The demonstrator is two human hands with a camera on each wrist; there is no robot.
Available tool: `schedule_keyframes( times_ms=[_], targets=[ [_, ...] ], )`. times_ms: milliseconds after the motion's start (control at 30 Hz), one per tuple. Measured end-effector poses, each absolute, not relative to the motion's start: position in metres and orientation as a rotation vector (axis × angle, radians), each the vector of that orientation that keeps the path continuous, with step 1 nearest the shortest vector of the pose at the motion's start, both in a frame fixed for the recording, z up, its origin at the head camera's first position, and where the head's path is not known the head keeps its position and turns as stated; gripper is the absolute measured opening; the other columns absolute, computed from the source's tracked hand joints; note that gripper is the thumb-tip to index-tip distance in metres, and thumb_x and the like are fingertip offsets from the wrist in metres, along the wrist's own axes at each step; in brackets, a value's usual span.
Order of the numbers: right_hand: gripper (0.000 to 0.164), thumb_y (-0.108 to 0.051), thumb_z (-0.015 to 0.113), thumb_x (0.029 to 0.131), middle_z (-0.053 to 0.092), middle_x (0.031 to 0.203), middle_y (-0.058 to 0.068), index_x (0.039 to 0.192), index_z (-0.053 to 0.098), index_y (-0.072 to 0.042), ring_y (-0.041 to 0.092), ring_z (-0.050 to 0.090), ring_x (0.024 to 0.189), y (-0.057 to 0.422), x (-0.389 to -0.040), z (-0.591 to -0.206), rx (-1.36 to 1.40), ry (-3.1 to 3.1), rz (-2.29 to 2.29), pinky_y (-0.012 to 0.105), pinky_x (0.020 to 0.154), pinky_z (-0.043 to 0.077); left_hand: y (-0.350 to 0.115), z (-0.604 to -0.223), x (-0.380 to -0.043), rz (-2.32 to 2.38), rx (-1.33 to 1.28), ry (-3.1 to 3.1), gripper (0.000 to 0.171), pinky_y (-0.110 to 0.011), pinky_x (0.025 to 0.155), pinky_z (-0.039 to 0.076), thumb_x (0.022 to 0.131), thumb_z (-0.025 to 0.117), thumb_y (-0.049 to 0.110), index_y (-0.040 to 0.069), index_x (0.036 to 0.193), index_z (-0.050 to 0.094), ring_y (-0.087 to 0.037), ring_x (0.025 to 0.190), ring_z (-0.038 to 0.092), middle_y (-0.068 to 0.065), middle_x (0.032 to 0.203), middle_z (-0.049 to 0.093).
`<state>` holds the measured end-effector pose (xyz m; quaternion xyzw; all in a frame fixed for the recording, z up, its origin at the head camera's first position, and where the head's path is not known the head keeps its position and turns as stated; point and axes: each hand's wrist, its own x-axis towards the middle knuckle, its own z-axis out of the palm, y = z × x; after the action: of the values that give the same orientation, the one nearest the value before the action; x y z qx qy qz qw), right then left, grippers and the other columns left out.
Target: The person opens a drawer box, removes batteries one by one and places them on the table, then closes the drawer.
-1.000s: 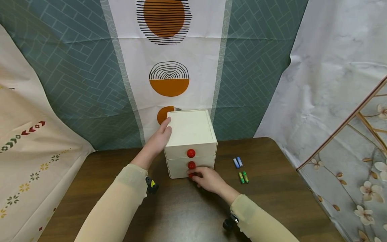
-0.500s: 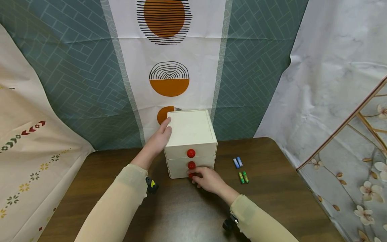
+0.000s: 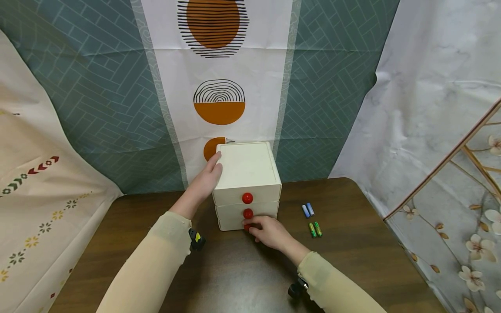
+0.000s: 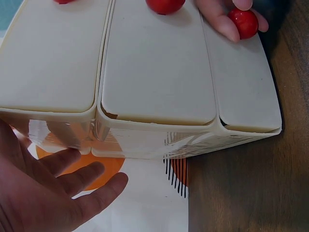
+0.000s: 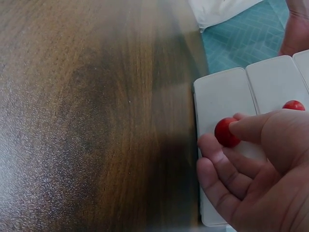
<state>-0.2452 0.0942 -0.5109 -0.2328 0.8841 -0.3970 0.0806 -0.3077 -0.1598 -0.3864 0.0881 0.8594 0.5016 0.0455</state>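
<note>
A small white drawer cabinet [image 3: 246,167] with three drawers, all closed, stands on the table against the backdrop. Each drawer front carries a round red knob. My left hand [image 3: 207,178] rests on the cabinet's upper left edge; in the left wrist view its fingers [image 4: 91,176] extend loosely along the side. At the bottom drawer [image 4: 246,82], my right hand [image 3: 272,232] pinches the lowest red knob [image 5: 227,132] between thumb and fingers. The middle knob [image 3: 248,213] and the top knob [image 3: 247,198] are untouched above it.
To the cabinet's right, two blue-and-white batteries [image 3: 308,210] lie on the brown table [image 3: 352,261], with two green batteries [image 3: 315,229] nearer me. Behind the table hangs a patterned cloth [image 3: 328,108], and more cloths hang at both sides.
</note>
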Motion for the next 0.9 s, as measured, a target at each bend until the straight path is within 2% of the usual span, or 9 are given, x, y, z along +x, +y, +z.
schedule_keyframes(
  times_ms=[267, 433, 733, 900],
  targets=[
    [0.025, -0.011, 0.071, 0.108, 0.076, 0.111, 0.0, 0.13, 0.082, -0.014, 0.02, 0.072, 0.068, 0.0939, -0.2451, -0.5113, -0.704, 2.653, -1.181, 0.033, 0.068, 0.055, -0.1601, -0.3863, -0.3076, 1.535, 0.27, 2.621, 0.067, -0.064, 0.133, 0.009, 0.119, 0.028, 0.052, 0.034, 0.18, 0.006, -0.033, 0.17, 0.008, -0.002, 0.186, 0.006],
    [0.025, -0.012, 0.071, 0.109, 0.077, 0.115, 0.001, 0.131, 0.082, -0.015, 0.019, 0.072, 0.067, 0.0938, -0.2444, -0.5118, -0.702, 2.663, -1.17, 0.033, 0.068, 0.055, -0.16, -0.3863, -0.3078, 1.529, 0.272, 2.625, 0.067, -0.064, 0.133, 0.009, 0.119, 0.028, 0.052, 0.035, 0.18, 0.006, -0.033, 0.17, 0.008, -0.002, 0.186, 0.006],
    [0.024, -0.013, 0.072, 0.108, 0.078, 0.117, 0.001, 0.13, 0.082, -0.018, 0.017, 0.073, 0.068, 0.0935, -0.2431, -0.5123, -0.679, 2.678, -1.151, 0.034, 0.07, 0.055, -0.1589, -0.3876, -0.3109, 1.543, 0.296, 2.631, 0.066, -0.059, 0.134, 0.01, 0.12, 0.027, 0.047, 0.028, 0.18, 0.008, -0.03, 0.17, 0.007, -0.001, 0.186, 0.007],
    [0.025, -0.014, 0.072, 0.108, 0.078, 0.117, 0.001, 0.13, 0.082, -0.019, 0.017, 0.073, 0.067, 0.0935, -0.2423, -0.513, -0.674, 2.687, -1.146, 0.035, 0.07, 0.055, -0.159, -0.3877, -0.3102, 1.538, 0.289, 2.636, 0.066, -0.06, 0.134, 0.01, 0.12, 0.028, 0.047, 0.029, 0.18, 0.008, -0.031, 0.169, 0.008, -0.001, 0.185, 0.007]
  ],
)
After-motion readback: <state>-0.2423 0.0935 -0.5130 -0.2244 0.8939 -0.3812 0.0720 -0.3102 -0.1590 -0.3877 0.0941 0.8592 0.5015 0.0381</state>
